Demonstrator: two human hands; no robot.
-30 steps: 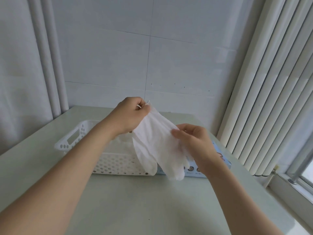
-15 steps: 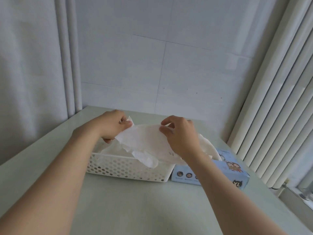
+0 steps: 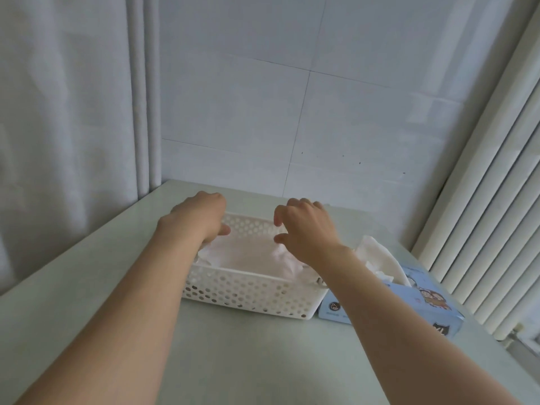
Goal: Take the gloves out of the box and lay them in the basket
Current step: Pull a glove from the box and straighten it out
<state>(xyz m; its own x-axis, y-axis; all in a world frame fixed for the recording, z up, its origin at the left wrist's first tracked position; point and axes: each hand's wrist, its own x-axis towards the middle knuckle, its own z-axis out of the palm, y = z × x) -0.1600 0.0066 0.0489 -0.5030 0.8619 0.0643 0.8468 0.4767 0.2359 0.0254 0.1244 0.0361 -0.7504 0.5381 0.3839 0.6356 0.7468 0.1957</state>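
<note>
Glove (image 3: 251, 254): flat in basket (image 3: 248, 290), sideways.
Next glove (image 3: 377, 258): in box (image 3: 420, 302), beside my right hand (image 3: 309, 229).
Fingers: right loose, holding nothing; left hand (image 3: 198, 220), cannot tell.

left hand (image 3: 198, 220) bare | right hand (image 3: 309, 232) bare | forearms (image 3: 131, 299) bare (to frame edge)

left hand (image 3: 197, 220) | right hand (image 3: 308, 232) | both over basket (image 3: 248, 292) | glove (image 3: 251, 254) lying inside | box (image 3: 423, 305) just beside
</note>
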